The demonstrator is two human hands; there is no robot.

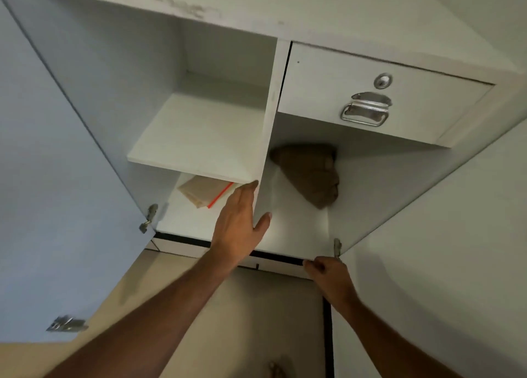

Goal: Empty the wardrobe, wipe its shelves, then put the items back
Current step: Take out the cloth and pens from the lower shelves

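both forearms rose from the bottom of the frame, nearest the camera, toward the open wardrobe (pixel 273 115) overhead. at far left the pale blue door (pixel 57 178) stood swung wide, its hinges showing at lower left, which left the inside free to reach.

left of centre, the upper shelf (pixel 199 132) carried nothing visible. under it, on the lower shelf (pixel 293 229), a flat tan packet with a red strip (pixel 204 190) lay toward the back, partly hidden by the shelf above, so it was probably among the items not yet taken out.

at centre the left hand (pixel 239 220) reached up with its fingers (pixel 246 195) straight and released, holding nothing, tips beside the vertical divider (pixel 269 126) and close to the packet; i judged it was going in for that packet. whether it touched the divider i could not tell.

right of the divider a folded brown cloth (pixel 310 172) sat deep in the compartment, below a closed drawer (pixel 370 98) with a metal pull (pixel 366 111).

at lower right the right hand (pixel 328 272) had its fingers curled over the front lip of the lower shelf, grasping it, likely as a brace while reaching high.
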